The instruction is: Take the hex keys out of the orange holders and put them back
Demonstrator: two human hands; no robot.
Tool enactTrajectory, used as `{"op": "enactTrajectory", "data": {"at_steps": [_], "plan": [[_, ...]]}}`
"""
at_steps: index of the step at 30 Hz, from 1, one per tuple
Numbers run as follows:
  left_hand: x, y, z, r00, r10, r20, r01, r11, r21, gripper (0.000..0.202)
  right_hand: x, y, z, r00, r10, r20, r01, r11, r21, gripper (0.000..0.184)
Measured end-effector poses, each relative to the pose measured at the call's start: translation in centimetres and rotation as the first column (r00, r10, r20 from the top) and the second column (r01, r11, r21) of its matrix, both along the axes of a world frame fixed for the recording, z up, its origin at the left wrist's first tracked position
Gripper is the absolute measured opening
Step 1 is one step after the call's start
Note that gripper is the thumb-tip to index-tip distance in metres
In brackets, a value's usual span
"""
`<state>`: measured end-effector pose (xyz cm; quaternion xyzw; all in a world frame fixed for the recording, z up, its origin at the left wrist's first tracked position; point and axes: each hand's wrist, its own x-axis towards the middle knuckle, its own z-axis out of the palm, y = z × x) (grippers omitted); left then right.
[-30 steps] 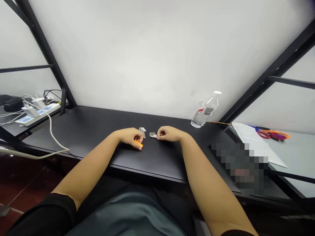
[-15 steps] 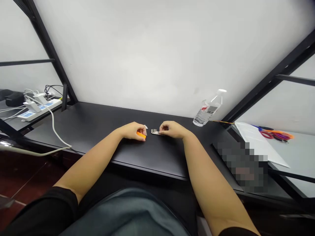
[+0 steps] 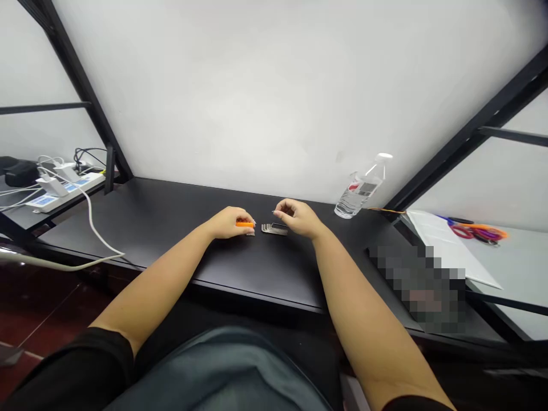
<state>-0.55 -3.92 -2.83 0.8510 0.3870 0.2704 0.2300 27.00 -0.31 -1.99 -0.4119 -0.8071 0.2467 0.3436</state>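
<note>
My left hand (image 3: 233, 222) is closed around an orange hex key holder (image 3: 245, 224) low over the black desk. Small metal tips show at the holder's right end and beneath it, by my fingertips. To the right, several L-shaped hex keys (image 3: 274, 229) lie side by side on the desk, short ends toward the left. Just above and right of them, my right hand (image 3: 297, 217) pinches a thin hex key (image 3: 274, 212); only its small tip shows beyond my thumb and finger, the rest is hidden.
A clear plastic bottle (image 3: 359, 191) stands at the back right against the wall. A blurred-out dark object (image 3: 417, 285) lies at the right, beside white sheets (image 3: 454, 251) and scissors (image 3: 462, 231). At far left are a power strip (image 3: 64, 191) and a white cable (image 3: 92, 220).
My right hand has lifted slightly off the row of hex keys with one pinched in its fingers. My left hand has turned the orange holder more level and raised it a little.
</note>
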Motion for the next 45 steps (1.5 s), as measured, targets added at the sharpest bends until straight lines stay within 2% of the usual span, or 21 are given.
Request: {"op": "enactTrajectory", "data": {"at_steps": [2,5,9,16,22,28,35,38,42,45], "plan": [[0.1,0.2,-0.1,0.999,0.029,0.032,-0.031,0.997,0.067,0.023,-0.9,-0.3,-0.2,0.984,0.039,-0.174,-0.043,0.999,-0.018,0.025],[0.3,0.1,-0.1,0.988,0.103,0.116,-0.112,0.991,0.073,0.022,-2.3,-0.8,-0.4,0.930,0.078,-0.359,-0.105,0.993,-0.056,0.027],[0.5,-0.1,-0.2,0.968,0.171,0.183,-0.184,0.981,0.055,0.024,-3.8,-1.6,-0.5,0.911,0.091,-0.401,-0.123,0.991,-0.056,0.029],[0.7,0.2,-0.6,0.973,0.177,0.148,-0.199,0.969,0.149,0.025,-5.0,-2.7,-0.5,0.836,0.157,-0.526,-0.187,0.982,-0.003,0.027],[0.8,0.2,-0.5,0.978,0.168,0.123,-0.189,0.966,0.178,0.023,-5.1,-2.8,-0.5,0.867,0.137,-0.478,-0.164,0.986,-0.016,0.030],[0.8,0.3,-0.6,0.979,0.171,0.111,-0.190,0.962,0.197,0.021,-5.2,-3.0,-0.5,0.858,0.160,-0.487,-0.182,0.983,0.002,0.028],[0.9,0.2,-0.6,0.983,0.155,0.103,-0.174,0.963,0.208,0.022,-5.0,-3.0,-0.5,0.898,0.165,-0.409,-0.169,0.985,0.027,0.022],[1.0,0.0,-0.6,0.980,0.170,0.101,-0.188,0.960,0.209,0.020,-5.0,-3.0,-0.5,0.934,0.185,-0.307,-0.171,0.983,0.072,0.017],[1.1,-0.1,-0.3,0.970,0.208,0.122,-0.229,0.955,0.188,0.024,-5.2,-3.2,-0.3,0.979,0.183,-0.085,-0.159,0.959,0.235,0.012],[1.1,0.0,-0.2,0.966,0.229,0.116,-0.247,0.953,0.175,0.023,-4.8,-2.7,-0.1,0.990,0.138,-0.013,-0.128,0.948,0.291,0.018]]}}
